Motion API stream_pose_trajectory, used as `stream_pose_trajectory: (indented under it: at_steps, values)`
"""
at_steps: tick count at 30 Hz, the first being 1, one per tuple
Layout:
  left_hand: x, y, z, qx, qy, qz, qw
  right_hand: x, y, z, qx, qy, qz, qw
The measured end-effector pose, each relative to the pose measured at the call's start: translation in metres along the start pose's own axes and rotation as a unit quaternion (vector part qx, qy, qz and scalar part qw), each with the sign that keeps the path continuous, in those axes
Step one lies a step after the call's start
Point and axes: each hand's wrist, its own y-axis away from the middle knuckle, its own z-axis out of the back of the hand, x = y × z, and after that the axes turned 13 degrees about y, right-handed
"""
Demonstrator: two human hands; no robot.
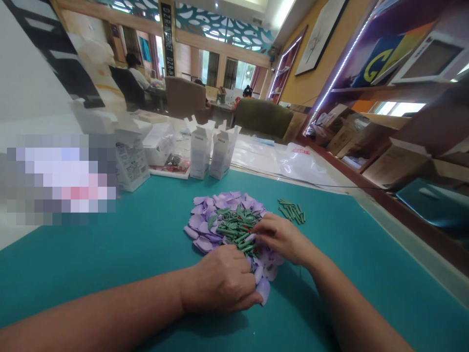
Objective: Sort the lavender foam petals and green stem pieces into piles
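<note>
Left hand [223, 279] at petal pile [200, 223], near edge; right hand [281, 237], right edge; grips unclear; teal mat [95, 249] spreads leftward.

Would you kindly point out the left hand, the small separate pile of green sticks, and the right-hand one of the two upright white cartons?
Left hand [223, 278]: head view, back of the hand.
Small pile of green sticks [292, 212]: head view, middle of the pile.
Right-hand white carton [220, 155]: head view, front face.

the dark pillar [168, 41] reads "dzr internet", the blue panel [381, 57] "g".
</note>
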Motion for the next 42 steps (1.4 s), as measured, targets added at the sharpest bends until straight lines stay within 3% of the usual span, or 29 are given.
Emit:
stream_pose_trajectory:
  at_steps: [3, 10, 15, 17, 19, 23, 25, 28, 30, 32, 34, 37, 39, 42]
  values:
    - [-0.001, 0.001, -0.001, -0.001, -0.006, -0.004, 1.0, 0.012, 0.001, -0.001, 0.047, 0.037, 0.04, 0.997]
    - [-0.001, 0.002, -0.002, -0.003, -0.008, -0.006, 1.0, 0.012, 0.003, -0.013, 0.052, 0.116, 0.034, 0.991]
    - [-0.001, 0.001, -0.001, 0.006, -0.009, 0.001, 1.0, 0.005, 0.004, -0.001, 0.039, 0.05, 0.03, 0.998]
    - [-0.001, 0.001, -0.001, 0.015, -0.011, 0.004, 1.0, -0.01, 0.005, 0.004, 0.018, -0.004, -0.024, 1.0]
    - [-0.001, 0.0, -0.001, 0.02, -0.009, 0.008, 1.0, -0.032, 0.007, 0.005, -0.037, -0.02, -0.128, 0.991]
    - [0.0, 0.0, -0.001, 0.014, 0.001, 0.003, 1.0, -0.084, 0.016, -0.002, -0.157, 0.078, -0.363, 0.915]
    - [0.001, 0.0, -0.002, 0.009, 0.0, 0.0, 1.0, -0.102, 0.022, -0.005, -0.168, 0.102, -0.41, 0.89]
    - [0.002, 0.001, -0.003, 0.01, 0.002, 0.003, 1.0, -0.115, 0.027, -0.008, -0.17, 0.114, -0.421, 0.884]
    - [0.002, 0.001, -0.003, 0.014, 0.004, 0.004, 1.0, -0.112, 0.026, -0.007, -0.175, 0.12, -0.411, 0.887]
    - [0.002, 0.001, -0.003, 0.018, 0.003, 0.003, 1.0, -0.098, 0.021, -0.005, -0.182, 0.106, -0.365, 0.907]
    - [0.001, 0.002, -0.003, 0.02, 0.0, 0.002, 1.0, -0.075, 0.014, -0.004, -0.175, 0.065, -0.267, 0.946]
    - [0.0, 0.003, -0.003, 0.019, -0.011, 0.004, 1.0, -0.031, 0.003, -0.006, -0.106, 0.02, -0.081, 0.991]
    - [0.0, 0.003, -0.004, 0.021, -0.018, 0.004, 1.0, -0.006, -0.001, -0.009, -0.06, 0.023, -0.01, 0.998]
    - [0.0, 0.005, -0.006, 0.025, -0.022, 0.004, 0.999, 0.015, -0.003, -0.018, -0.021, 0.051, 0.035, 0.998]
